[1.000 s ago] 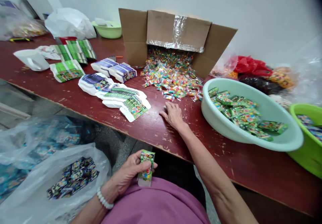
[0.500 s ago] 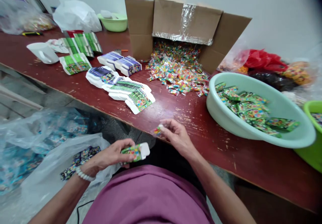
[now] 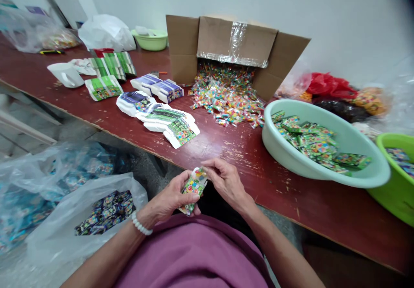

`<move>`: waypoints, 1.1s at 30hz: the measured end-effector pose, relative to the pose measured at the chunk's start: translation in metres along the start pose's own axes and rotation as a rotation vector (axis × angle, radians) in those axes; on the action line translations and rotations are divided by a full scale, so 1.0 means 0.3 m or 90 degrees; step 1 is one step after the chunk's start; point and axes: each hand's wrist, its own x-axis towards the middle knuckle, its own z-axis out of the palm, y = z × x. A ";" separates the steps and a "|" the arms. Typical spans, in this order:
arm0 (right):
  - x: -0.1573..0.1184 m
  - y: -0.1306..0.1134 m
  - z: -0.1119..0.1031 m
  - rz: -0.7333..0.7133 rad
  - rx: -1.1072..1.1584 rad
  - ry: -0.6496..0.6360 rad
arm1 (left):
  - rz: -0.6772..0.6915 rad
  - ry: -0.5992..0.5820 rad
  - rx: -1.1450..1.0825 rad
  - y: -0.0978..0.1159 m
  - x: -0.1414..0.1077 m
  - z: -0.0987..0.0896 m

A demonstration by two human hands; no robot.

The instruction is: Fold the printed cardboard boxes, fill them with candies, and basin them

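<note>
In front of my purple top, my left hand (image 3: 177, 196) grips a small green printed candy box (image 3: 193, 189), its upper end tilted away from me. My right hand (image 3: 226, 182) is at that upper end, thumb and fingers pinched on a small clear-wrapped candy (image 3: 201, 172) at the box's mouth. How far the candy is inside, I cannot tell. Beyond my hands, flat green cartons (image 3: 181, 132) lie fanned on the red table (image 3: 233, 154). A heap of wrapped candies (image 3: 226, 96) spills from a cardboard box (image 3: 236, 40) at the back.
To the right, a pale green basin (image 3: 323, 171) holds several filled green boxes, beside a lime tub (image 3: 388, 193). Bundled cartons (image 3: 103, 87) and a white mug (image 3: 65, 75) stand left. Plastic bags (image 3: 51, 236) with small packs sit below the table's left edge.
My right hand has brought the candy down to the box. My left hand has moved right and turned the box more upright. The whole view has shifted slightly.
</note>
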 end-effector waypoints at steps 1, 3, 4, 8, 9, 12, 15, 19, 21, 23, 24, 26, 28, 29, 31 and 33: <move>0.000 0.001 -0.003 -0.003 -0.001 -0.018 | 0.007 0.011 -0.002 -0.001 0.002 0.007; 0.003 0.001 -0.014 -0.027 -0.010 -0.057 | 0.025 0.036 0.010 0.002 0.003 0.018; 0.005 0.000 -0.021 -0.048 -0.023 -0.068 | 0.034 0.047 0.025 0.005 0.003 0.021; 0.017 -0.004 -0.046 -0.119 -0.107 -0.062 | 0.061 0.072 0.109 0.018 0.000 0.028; 0.019 -0.006 -0.048 -0.126 -0.117 -0.071 | 0.065 0.069 0.127 0.020 0.001 0.029; 0.018 -0.014 -0.042 -0.126 -0.082 -0.140 | 0.077 0.058 0.131 0.017 0.006 0.035; 0.012 -0.018 -0.031 -0.034 0.044 -0.131 | 0.074 0.080 0.041 0.011 0.019 0.041; 0.011 0.007 -0.025 0.114 0.182 0.042 | 0.031 0.133 -0.099 0.009 0.041 0.040; 0.007 0.027 -0.017 0.151 0.224 0.051 | 0.030 0.145 -0.120 0.010 0.048 0.040; -0.005 0.043 -0.001 0.164 0.283 -0.001 | 0.040 0.161 -0.126 0.010 0.052 0.046; -0.014 0.047 0.009 0.164 0.304 -0.036 | 0.049 0.170 -0.126 0.010 0.054 0.051; -0.030 0.050 0.030 0.151 0.292 -0.082 | 0.075 0.189 -0.119 0.008 0.057 0.064; -0.041 0.046 0.047 0.126 0.226 -0.079 | 0.092 0.205 -0.101 0.007 0.058 0.076; -0.043 0.043 0.053 0.113 0.196 -0.071 | 0.095 0.212 -0.092 0.006 0.058 0.080; -0.041 0.037 0.059 0.095 0.186 -0.050 | 0.093 0.215 -0.100 0.007 0.057 0.084; -0.036 0.030 0.055 0.073 0.201 -0.032 | 0.079 0.197 -0.153 0.010 0.054 0.081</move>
